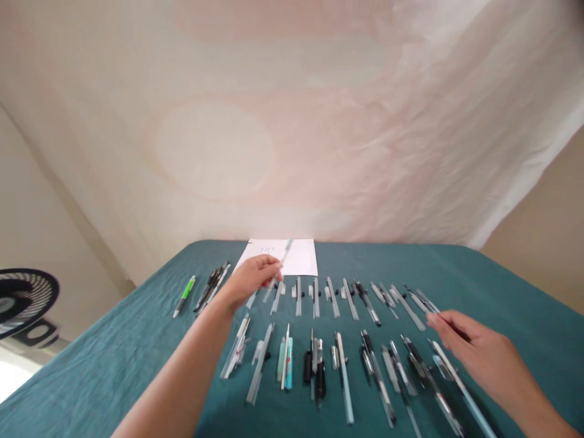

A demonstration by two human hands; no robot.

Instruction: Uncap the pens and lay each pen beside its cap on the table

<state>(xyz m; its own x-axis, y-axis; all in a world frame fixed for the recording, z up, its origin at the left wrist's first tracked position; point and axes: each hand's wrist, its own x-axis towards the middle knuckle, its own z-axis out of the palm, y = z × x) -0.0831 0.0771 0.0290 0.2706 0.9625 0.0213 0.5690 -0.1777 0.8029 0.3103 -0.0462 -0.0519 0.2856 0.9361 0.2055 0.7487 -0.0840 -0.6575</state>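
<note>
My left hand [258,277] is raised over the back row, its fingers pinched on a slim, pale pen [287,249] that points up and is blurred; I cannot tell whether it is a whole pen or only a part. At the right end of that row, my right hand [469,340] has its fingertips closed on the end of a clear pen barrel [427,300]. Beside it lie a translucent tube [408,308] and small pen parts. Below my left hand are several clear barrels [298,298] with caps and tiny black pieces.
A front row of disassembled pens, among them a light blue barrel [344,383] and a turquoise piece [289,363], lies on the green cloth [150,353]. A green pen [185,296] and dark pens [211,287] are at left. White paper [301,258] lies behind; a fan [27,304] stands left.
</note>
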